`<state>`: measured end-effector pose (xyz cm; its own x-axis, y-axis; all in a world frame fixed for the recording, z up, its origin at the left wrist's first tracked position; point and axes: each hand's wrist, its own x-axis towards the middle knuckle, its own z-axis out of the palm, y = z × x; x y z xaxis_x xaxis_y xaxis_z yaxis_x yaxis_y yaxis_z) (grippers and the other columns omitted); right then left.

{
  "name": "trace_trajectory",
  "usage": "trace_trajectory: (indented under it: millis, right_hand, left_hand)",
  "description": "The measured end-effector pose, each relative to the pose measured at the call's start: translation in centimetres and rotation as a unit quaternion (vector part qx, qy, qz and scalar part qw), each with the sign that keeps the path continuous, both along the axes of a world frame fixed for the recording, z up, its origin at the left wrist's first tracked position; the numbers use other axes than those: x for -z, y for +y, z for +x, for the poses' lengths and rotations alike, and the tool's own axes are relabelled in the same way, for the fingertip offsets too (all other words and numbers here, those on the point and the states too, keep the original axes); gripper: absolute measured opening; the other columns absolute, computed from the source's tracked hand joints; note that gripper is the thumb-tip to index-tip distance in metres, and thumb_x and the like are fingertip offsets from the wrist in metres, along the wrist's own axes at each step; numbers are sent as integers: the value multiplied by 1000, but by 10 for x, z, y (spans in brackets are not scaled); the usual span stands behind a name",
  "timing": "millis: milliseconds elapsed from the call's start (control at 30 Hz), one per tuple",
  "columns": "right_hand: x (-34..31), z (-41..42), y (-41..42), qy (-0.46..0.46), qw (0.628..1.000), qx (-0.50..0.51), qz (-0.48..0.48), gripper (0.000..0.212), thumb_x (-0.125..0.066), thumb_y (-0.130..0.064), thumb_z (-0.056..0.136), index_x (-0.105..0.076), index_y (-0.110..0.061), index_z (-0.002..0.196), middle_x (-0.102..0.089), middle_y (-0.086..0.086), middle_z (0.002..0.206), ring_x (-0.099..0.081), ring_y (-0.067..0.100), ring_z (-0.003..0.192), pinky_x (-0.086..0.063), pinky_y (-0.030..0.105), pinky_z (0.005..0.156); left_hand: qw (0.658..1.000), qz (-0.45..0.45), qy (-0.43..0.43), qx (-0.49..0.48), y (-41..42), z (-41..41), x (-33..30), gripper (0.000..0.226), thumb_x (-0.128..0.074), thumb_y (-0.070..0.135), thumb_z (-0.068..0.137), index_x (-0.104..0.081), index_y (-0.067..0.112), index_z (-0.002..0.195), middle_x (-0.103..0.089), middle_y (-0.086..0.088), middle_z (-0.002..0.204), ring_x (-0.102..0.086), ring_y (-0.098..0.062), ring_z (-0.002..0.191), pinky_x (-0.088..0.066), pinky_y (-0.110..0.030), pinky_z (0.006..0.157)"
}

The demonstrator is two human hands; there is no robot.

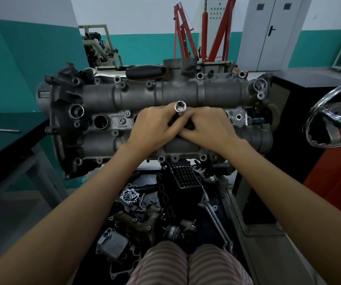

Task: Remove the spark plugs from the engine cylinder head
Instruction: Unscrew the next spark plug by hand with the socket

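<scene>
Chrome spark plug socket (179, 109) stands upright over the cylinder head (145, 95), left hand (153, 126) fingers wrapped round it, right hand (207, 128) fingers curled against its base.

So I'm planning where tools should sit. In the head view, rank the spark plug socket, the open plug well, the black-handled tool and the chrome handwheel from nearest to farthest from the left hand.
1. Spark plug socket: in the left hand, at its fingertips.
2. Open plug well: to its left, on the cylinder head.
3. Black-handled tool: behind, along the head's far edge.
4. Chrome handwheel: far right.
</scene>
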<state>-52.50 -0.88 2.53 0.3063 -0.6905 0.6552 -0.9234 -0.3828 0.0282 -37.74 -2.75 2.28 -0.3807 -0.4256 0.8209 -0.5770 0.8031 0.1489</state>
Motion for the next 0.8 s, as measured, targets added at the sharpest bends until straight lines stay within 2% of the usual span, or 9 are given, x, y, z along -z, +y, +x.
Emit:
trace_trajectory:
  millis: [133, 200, 300, 400, 467, 567, 667, 733, 800]
  right_hand:
    - [1, -1, -1, 16, 1000, -3, -4, 31, -46, -37, 88, -64, -11, 84, -67, 8, 76, -61, 28, 73, -29, 29, 56]
    - [2, -1, 0, 10, 1000, -15, -10, 29, -46, -32, 89, -60, -7, 89, -66, 10, 80, -61, 32, 73, -29, 30, 57]
    - [1, 0, -1, 1, 1000, -13, -18, 32, -42, -35, 88, -53, -8, 100, -65, 6, 89, -61, 30, 79, -30, 30, 57]
    - [1, 0, -1, -5, 1000, -11, -12, 34, -44, -37, 87, -53, -9, 103, -66, 5, 90, -62, 30, 82, -34, 32, 58]
    - [0, 0, -1, -3, 1000, -8, -11, 36, -45, -40, 86, -55, -10, 103, -66, 5, 88, -62, 28, 81, -36, 32, 59]
    - [0, 0, 0, -13, 1000, -4, -2, 28, -50, -38, 86, -61, -12, 87, -67, 7, 79, -62, 29, 77, -32, 29, 57]
    - [-1, 0, 4, -39, 999, -18, 5, 25, -55, -28, 86, -61, -9, 72, -64, 12, 66, -59, 34, 66, -28, 29, 55]
    - [0, 0, 4, -22, 1000, -21, 1, 26, -52, -26, 87, -60, -6, 73, -63, 14, 67, -58, 36, 64, -26, 30, 54]
    - [0, 1, 3, -4, 1000, -16, -4, 28, -47, -31, 89, -58, -5, 83, -65, 12, 76, -60, 35, 70, -29, 32, 55]
  left_hand:
    - [1000, -6, 1, 15, -1, 1, -1, 41, -50, 41, 87, -64, 7, 69, -60, -5, 58, -54, -22, 51, -38, -29, 48]
    - [1000, -18, -16, 13, 1, 1, -1, 41, -45, 40, 87, -62, 4, 78, -60, -5, 63, -55, -23, 53, -40, -31, 47]
    - [1000, -30, -8, 5, 2, 0, 0, 33, -44, 31, 84, -61, 3, 85, -60, -4, 65, -54, -26, 53, -34, -25, 50]
    - [999, -31, 3, -9, 1, -1, 1, 31, -45, 30, 85, -61, 3, 81, -60, -5, 61, -55, -26, 51, -32, -25, 49]
    - [1000, -23, -3, -14, -1, -1, 1, 38, -44, 35, 86, -60, 2, 75, -59, -8, 58, -55, -28, 51, -35, -29, 46]
    - [1000, -16, -21, -10, -3, 0, 1, 51, -41, 42, 88, -60, 0, 66, -57, -10, 54, -53, -29, 49, -39, -36, 45]
    - [999, -22, -27, 3, -1, 1, 0, 51, -43, 43, 88, -60, 1, 64, -56, -8, 52, -51, -26, 47, -38, -34, 44]
    - [999, -20, -24, 9, 1, 1, 0, 47, -43, 42, 88, -57, 1, 69, -53, -4, 54, -50, -24, 49, -37, -33, 46]
    - [1000, -18, -20, 15, 3, 1, -1, 41, -43, 40, 86, -53, 2, 74, -47, 4, 57, -46, -20, 49, -34, -29, 46]
